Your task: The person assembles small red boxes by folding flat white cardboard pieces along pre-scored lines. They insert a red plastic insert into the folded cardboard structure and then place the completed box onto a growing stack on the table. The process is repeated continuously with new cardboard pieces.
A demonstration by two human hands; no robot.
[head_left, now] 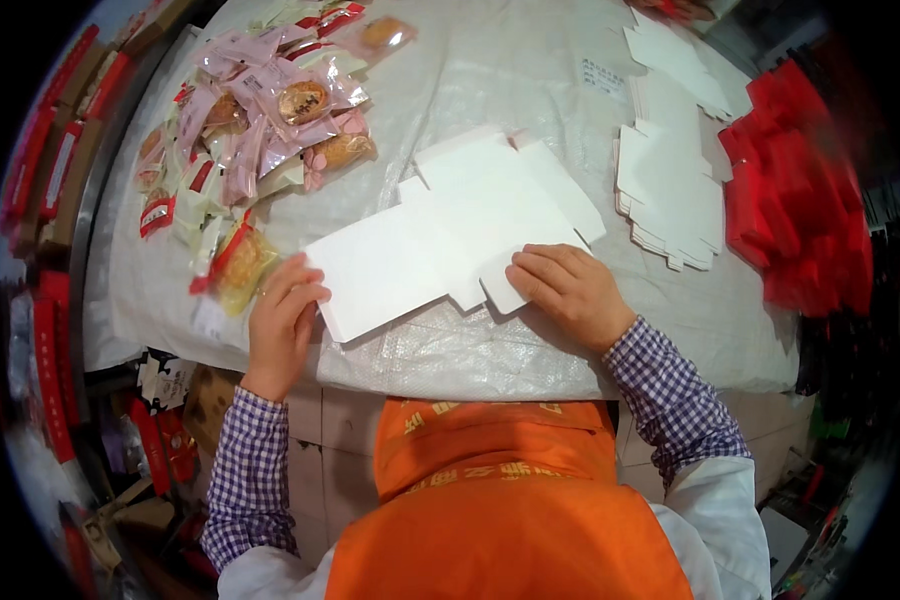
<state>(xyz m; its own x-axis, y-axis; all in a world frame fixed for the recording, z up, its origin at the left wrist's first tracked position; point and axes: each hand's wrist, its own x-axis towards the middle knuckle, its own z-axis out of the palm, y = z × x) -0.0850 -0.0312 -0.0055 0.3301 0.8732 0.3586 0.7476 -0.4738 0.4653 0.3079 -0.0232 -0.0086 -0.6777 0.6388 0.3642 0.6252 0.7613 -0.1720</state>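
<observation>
Middle of the table, right in front of the person's orange apron [500,540], there's a flat white cardboard cutout [450,225] lying at a slant on a crinkly pale plastic sheet [390,365]. The left hand [282,318] has its fingers bent at the narrow left end of it. The right hand [575,290] is half curled, fingertips on the rounded flap at the near right edge. Can't tell if either one is really pinching, since the thumbs and undersides don't show clearly.

As for handling, I'd bet it's super light, stiffish but happy to bend, and a bit slidey on that plastic. Creases and corners look like the bits you could mess up. Best hold imo is a soft pinch on the long outer edges or the big panels; the little tabs would probably kink if you yank them.

Wrapped pastries [303,103] are heaped up at far left, and a stack of similar flat white pieces [670,190] sits over on the right.
</observation>
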